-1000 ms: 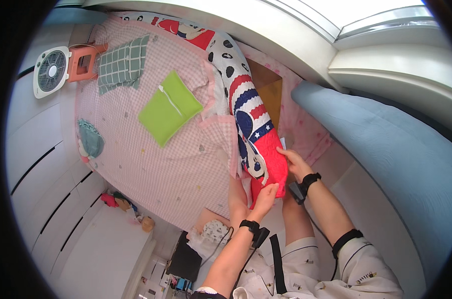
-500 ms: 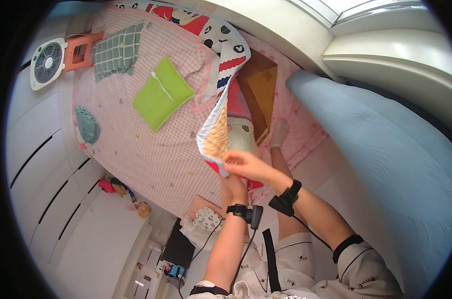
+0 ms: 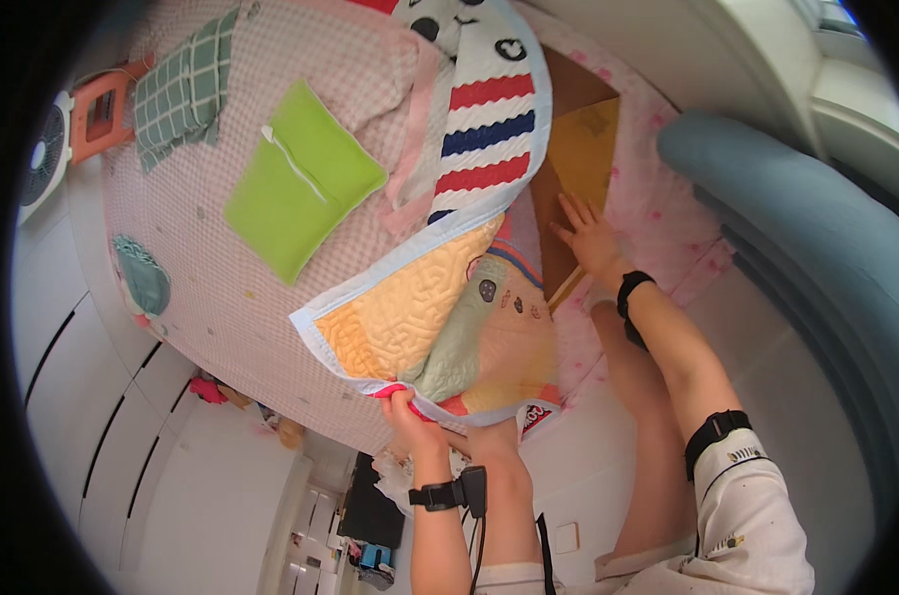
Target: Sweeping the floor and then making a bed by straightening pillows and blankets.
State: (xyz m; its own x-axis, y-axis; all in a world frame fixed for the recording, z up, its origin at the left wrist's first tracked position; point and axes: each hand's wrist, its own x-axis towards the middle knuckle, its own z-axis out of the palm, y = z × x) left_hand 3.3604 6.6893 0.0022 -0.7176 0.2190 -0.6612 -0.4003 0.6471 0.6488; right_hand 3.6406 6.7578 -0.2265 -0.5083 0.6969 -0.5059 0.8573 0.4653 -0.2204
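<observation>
A quilted blanket [image 3: 489, 124] with pale blue binding, red and navy stripes and a cartoon face lies across the bed, its near part folded back to show a yellow quilted area [image 3: 410, 297]. My left hand [image 3: 410, 421] is closed on its near edge, where a strip of bright red shows. Farther right, my right hand [image 3: 593, 243] has its fingers spread over a flat brown and mustard piece [image 3: 580, 149] beside the blanket; whether the fingertips press on it I cannot tell. It holds nothing.
On the pink checked bedding [image 3: 211, 248] lie a bright green zipped cushion [image 3: 305, 188], a green checked pillow [image 3: 186, 89] and a teal bundle [image 3: 142, 273]. A fan [image 3: 43, 154] stands by an orange stool [image 3: 100, 114]. A blue padded piece [image 3: 796, 188] borders the right.
My hands have moved apart: the right has let go of the blanket and reached right and forward, the left has drawn the edge left and nearer. More yellow quilting shows, and the view has shifted.
</observation>
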